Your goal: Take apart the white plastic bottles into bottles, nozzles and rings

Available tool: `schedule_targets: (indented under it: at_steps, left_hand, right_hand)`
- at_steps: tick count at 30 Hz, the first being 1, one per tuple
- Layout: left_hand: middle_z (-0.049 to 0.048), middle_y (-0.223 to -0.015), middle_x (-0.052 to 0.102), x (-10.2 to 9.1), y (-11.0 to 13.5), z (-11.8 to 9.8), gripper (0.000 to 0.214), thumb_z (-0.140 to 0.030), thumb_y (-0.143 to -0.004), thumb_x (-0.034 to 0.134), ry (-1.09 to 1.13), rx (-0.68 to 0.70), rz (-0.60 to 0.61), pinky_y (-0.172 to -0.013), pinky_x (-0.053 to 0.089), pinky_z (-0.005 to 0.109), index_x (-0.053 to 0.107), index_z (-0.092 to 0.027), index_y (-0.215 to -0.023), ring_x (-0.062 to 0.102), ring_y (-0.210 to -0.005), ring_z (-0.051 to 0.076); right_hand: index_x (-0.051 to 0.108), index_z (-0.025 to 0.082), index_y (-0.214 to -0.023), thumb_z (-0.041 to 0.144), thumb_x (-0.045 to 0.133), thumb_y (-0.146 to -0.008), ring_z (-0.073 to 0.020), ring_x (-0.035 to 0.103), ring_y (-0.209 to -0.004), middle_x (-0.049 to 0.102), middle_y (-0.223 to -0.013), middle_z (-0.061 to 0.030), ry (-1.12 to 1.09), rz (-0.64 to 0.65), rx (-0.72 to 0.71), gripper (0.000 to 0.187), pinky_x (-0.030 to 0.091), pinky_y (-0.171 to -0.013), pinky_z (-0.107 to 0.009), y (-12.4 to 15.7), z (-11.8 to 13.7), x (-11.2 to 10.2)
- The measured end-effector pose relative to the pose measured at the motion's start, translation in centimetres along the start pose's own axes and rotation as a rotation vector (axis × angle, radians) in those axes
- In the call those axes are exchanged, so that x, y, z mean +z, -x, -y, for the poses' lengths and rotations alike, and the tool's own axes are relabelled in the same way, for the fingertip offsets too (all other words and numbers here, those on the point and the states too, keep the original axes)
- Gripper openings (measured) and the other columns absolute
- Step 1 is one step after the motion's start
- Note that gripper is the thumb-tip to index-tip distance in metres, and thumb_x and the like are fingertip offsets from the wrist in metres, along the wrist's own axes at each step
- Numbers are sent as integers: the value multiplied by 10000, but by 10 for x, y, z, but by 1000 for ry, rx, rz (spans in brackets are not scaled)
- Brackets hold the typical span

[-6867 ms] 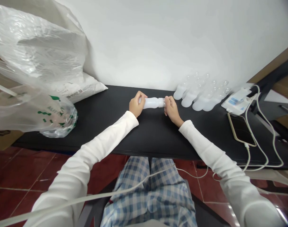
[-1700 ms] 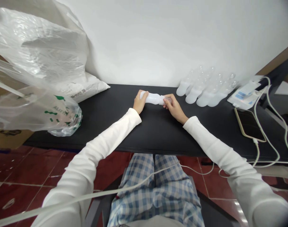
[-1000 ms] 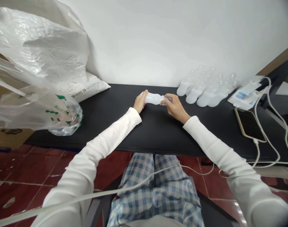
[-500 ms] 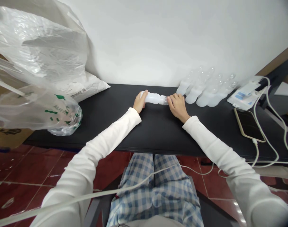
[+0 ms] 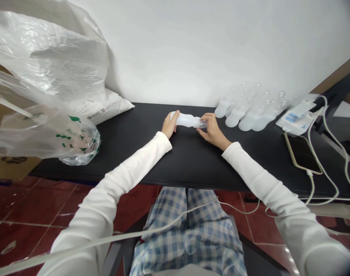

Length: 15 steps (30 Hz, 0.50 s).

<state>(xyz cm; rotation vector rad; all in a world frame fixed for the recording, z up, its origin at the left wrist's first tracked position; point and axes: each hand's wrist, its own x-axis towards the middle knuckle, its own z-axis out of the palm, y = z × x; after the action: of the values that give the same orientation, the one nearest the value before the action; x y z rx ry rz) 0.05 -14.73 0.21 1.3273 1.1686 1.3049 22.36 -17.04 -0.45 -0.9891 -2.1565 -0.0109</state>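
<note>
A frosted white plastic bottle (image 5: 186, 120) lies level in front of me above the black table (image 5: 152, 153), its clear neck end (image 5: 203, 124) pointing right. My left hand (image 5: 169, 124) wraps the bottle's closed end. My right hand (image 5: 213, 131) pinches the clear end between thumb and fingers. Both hands hold the bottle just above the tabletop. To the right, several similar bottles (image 5: 250, 111) lie side by side against the wall, with frosted bases toward me and clear necks partly fading into the white wall.
Large clear plastic bags (image 5: 42, 76) and a white sack (image 5: 106, 107) fill the table's left end. At the right lie a white packet (image 5: 296, 117) and a phone (image 5: 302, 153) on a white cable. A white wall backs the table.
My right hand has shifted from lying over the bottle's end to pinching its clear neck, showing more of the clear part. My left hand and the bottle have hardly moved.
</note>
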Motion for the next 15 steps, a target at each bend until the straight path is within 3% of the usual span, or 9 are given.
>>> schedule_targets:
  at_steps: [2,4,8,11,15]
  left_hand:
    - [-61,-534,347,0,1,0,536,-756,-857,563,-13,3,-2,-433,320,255,508,-223,-834,365,-429,92]
    - [-53,-551,365,1,1,0,525,-744,-860,567,-28,5,-1,-437,322,255,510,-223,-834,379,-443,95]
    - [-46,-569,388,0,1,1,520,-740,-858,571,-46,14,5,-440,325,257,504,-225,-826,384,-448,95]
    - [-51,-558,383,-1,-1,2,528,-747,-849,577,-30,7,1,-436,330,258,503,-225,-825,378,-435,91]
    - [-72,-503,334,-2,-3,1,549,-772,-842,562,16,-8,-35,-431,342,259,499,-226,-844,354,-407,90]
  right_hand:
    - [476,178,-1287,518,568,-943,-317,535,-1170,535,-1237,-180,-13,-26,40,492,473,-968,-503,1,1,1]
    - [512,193,-1258,559,446,-997,-290,566,-1078,578,-1183,-152,10,-58,143,454,464,-934,-480,2,0,2]
    - [604,229,-905,561,215,-1055,-267,543,-938,616,-950,-97,126,-35,279,532,410,-883,-459,2,-7,2]
    - [561,232,-826,618,261,-1038,-253,532,-896,614,-864,-68,103,30,293,533,383,-888,-448,2,-9,2]
    - [534,228,-1056,594,469,-989,-246,560,-912,634,-992,-66,22,-1,259,378,377,-920,-441,1,-7,2]
